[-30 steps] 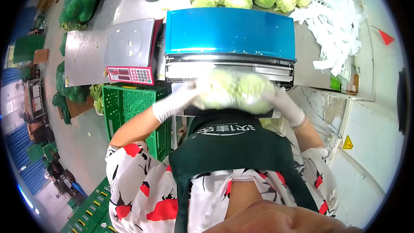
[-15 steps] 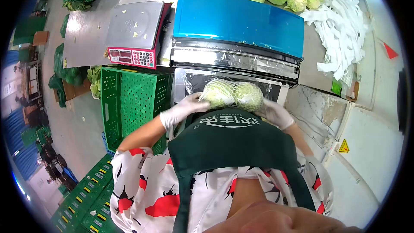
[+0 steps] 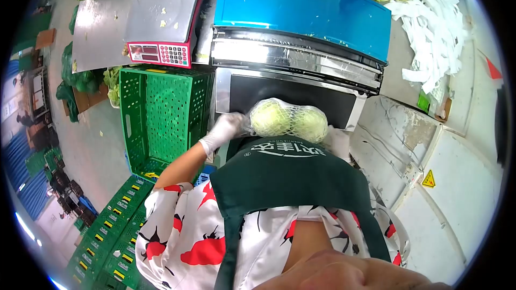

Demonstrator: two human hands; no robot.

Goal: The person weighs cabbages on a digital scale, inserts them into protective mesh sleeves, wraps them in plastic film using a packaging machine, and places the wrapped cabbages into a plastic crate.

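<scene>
Netted cabbages, pale green, have moved away from the blue cover.

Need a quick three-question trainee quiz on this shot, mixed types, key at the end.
1. What sits directly left of the blue cover?
a) white strips
b) scale
c) cabbage pile
2. Fill in: the net bag, between the left hand and the right hand, holds ___ cabbages.
3. True or false: the white strips lie on the scale.

Key: 1 b; 2 two; 3 false
</scene>
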